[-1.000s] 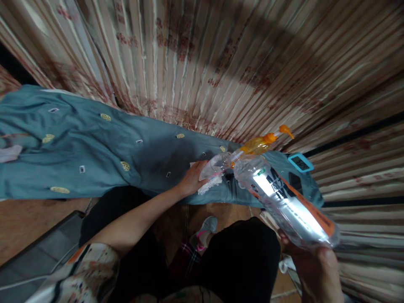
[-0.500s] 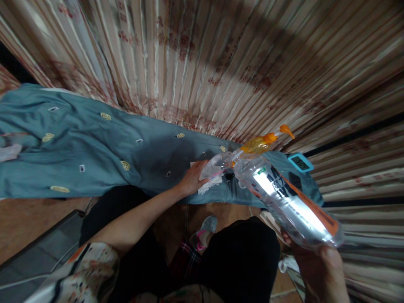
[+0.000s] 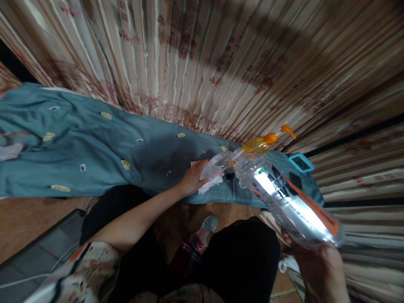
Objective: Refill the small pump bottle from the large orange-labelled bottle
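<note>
The right hand has its fingers wrapped around the base of a large clear plastic bottle, tilted so its neck points down toward a smaller clear bottle that the left hand steadies, fingers closed on it, on the teal-covered surface. The large bottle looks part full, so fairly heavy at that tilt, with thin, slick walls that would buckle under a squeeze; the stiffer base or neck seems the safest hold. An orange pump bottle and a small blue-framed clock stand just behind, against the curtain.
</note>
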`<state>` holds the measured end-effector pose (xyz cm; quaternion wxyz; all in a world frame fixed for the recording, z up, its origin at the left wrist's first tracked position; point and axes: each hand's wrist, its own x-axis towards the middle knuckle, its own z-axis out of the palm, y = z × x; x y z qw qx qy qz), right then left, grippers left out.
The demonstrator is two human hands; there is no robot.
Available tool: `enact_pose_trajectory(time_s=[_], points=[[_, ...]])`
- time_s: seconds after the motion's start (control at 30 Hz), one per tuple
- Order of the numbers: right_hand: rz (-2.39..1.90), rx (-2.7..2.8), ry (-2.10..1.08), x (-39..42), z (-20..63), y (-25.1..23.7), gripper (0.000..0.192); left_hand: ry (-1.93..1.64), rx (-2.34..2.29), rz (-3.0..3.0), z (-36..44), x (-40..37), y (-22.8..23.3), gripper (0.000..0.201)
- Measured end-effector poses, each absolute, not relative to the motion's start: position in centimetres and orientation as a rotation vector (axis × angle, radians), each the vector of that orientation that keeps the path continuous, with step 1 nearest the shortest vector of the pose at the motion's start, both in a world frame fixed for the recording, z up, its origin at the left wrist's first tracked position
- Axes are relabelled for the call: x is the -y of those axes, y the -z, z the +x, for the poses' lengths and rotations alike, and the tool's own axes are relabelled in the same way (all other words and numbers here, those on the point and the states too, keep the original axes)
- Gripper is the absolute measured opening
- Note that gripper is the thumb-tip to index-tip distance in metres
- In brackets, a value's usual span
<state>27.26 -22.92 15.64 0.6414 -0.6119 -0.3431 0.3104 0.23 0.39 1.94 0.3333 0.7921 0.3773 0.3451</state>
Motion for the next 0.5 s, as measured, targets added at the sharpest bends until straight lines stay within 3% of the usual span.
enact_pose_trajectory(time_s=[0.5], points=[[-1.444,0.724,-0.703,22.83,25.95,-15.93,0.083,-0.937,-0.969,2.03,-0.03,-0.13,-2.72,0.064]])
